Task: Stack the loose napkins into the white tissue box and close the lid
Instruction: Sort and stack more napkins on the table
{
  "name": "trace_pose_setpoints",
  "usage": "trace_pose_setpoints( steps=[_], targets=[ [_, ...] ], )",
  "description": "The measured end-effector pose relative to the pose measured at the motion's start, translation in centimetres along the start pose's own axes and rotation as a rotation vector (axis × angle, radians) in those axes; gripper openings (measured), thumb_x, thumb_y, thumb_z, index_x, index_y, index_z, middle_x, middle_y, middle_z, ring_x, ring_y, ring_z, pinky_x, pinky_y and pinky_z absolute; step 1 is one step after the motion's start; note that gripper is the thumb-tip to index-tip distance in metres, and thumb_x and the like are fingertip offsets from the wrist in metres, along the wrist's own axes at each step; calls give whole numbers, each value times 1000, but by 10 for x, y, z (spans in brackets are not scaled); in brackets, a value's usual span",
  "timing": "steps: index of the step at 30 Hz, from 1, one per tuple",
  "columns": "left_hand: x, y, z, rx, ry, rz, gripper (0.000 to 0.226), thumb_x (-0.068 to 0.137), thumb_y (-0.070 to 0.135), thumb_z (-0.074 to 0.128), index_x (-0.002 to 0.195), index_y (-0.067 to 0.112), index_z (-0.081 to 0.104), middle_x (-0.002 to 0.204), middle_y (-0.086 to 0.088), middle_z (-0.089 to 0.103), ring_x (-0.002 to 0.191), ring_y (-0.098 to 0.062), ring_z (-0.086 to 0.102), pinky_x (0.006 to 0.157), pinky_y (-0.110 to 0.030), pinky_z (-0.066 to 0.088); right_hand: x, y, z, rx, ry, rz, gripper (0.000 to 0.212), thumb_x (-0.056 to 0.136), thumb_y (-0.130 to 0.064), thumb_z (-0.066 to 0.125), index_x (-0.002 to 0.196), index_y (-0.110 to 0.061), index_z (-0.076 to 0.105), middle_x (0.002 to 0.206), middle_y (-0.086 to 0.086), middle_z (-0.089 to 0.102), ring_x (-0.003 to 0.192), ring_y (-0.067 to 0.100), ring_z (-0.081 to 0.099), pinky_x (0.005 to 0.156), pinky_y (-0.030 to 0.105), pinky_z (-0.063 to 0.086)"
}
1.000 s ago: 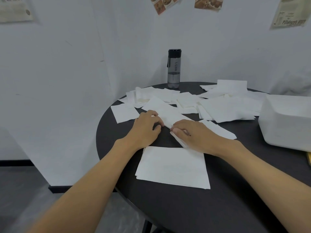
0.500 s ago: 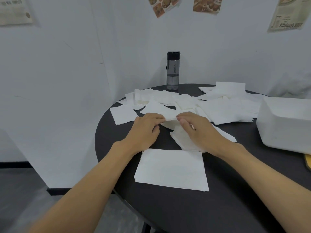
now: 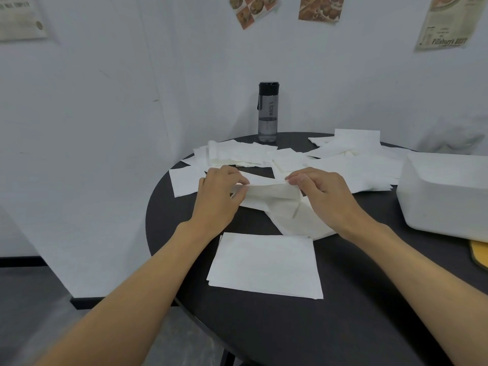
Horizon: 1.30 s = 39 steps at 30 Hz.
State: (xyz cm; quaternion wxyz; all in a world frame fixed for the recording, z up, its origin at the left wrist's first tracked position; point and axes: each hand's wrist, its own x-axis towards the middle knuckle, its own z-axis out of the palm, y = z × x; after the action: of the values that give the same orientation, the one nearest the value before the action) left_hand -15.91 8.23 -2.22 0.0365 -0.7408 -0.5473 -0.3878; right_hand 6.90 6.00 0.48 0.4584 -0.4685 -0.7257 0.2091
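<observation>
My left hand and my right hand each pinch one end of a white napkin, lifted a little off the round black table. A neat stack of napkins lies flat just in front of my hands. Several loose napkins are scattered across the far half of the table. The white tissue box stands at the right edge of the view; its lid is not discernible.
A grey water bottle with a black cap stands at the back of the table, against the white wall. A yellow object peeks in at the right edge, below the box. The table's left rim drops to the floor.
Both hands have moved away from me and apart, and the napkin they pinched flat on the table is now raised and stretched between them.
</observation>
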Motion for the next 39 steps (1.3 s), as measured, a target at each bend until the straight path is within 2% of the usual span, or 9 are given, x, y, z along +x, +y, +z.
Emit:
trace_pose_setpoints(
  steps=[3,8,14,19,25,29,33,36,39],
  targets=[
    [-1,1,-3,-86,-49,33,13,98,24,61,93,23,72,105,11,65,104,-13,50,92,-37,39,0,0,-1,-20,19,30,30,99,-14,47,91,-12,76,105,-9,72,95,8,64,92,28,49],
    [-4,2,-3,-188,-155,4,14,100,36,56,96,33,69,107,19,64,109,-10,51,102,-44,40,0,0,-3,-50,37,36,30,99,-15,48,88,-15,77,99,-12,72,88,-1,63,79,10,43],
    [-3,3,-1,-168,-262,26,9,92,35,68,96,29,73,104,18,64,104,-3,52,103,-45,40,-1,6,-1,-57,-18,4,19,97,-8,58,95,-10,77,103,-5,74,88,19,71,81,12,47],
    [0,7,-4,-231,-83,54,9,93,23,68,87,21,75,92,15,67,94,-7,57,89,-45,49,1,6,-5,158,0,68,14,88,-19,74,76,-19,67,95,-12,75,94,7,69,85,22,51],
    [-1,14,-9,-257,137,124,9,92,19,70,86,15,73,88,9,68,89,-16,61,74,-45,53,4,20,-4,-59,-99,118,54,85,-28,76,131,-37,47,131,-16,48,116,10,49,94,25,42],
    [0,20,-14,-211,196,206,10,92,21,67,87,15,72,89,8,68,87,-18,61,78,-46,51,7,20,-4,17,29,65,13,97,-21,62,106,-27,70,119,-13,59,106,14,62,85,18,44],
    [3,21,-21,-221,176,239,6,92,20,67,94,16,70,95,9,67,92,-17,60,84,-47,50,8,16,-7,78,119,7,14,97,-16,61,96,-16,74,112,-7,67,97,6,65,80,26,55],
    [2,17,-23,-249,103,181,19,91,23,69,110,24,68,112,12,64,108,-10,58,94,-48,49,10,9,-10,205,238,-30,23,98,-10,60,88,-27,71,104,-7,67,91,6,64,78,24,55],
    [0,24,-31,-417,85,34,26,94,16,69,115,30,62,118,17,61,109,4,55,95,-25,48,10,-1,-19,314,363,-43,18,98,-10,60,90,-23,71,96,-4,69,87,7,64,81,24,50]
  ],
)
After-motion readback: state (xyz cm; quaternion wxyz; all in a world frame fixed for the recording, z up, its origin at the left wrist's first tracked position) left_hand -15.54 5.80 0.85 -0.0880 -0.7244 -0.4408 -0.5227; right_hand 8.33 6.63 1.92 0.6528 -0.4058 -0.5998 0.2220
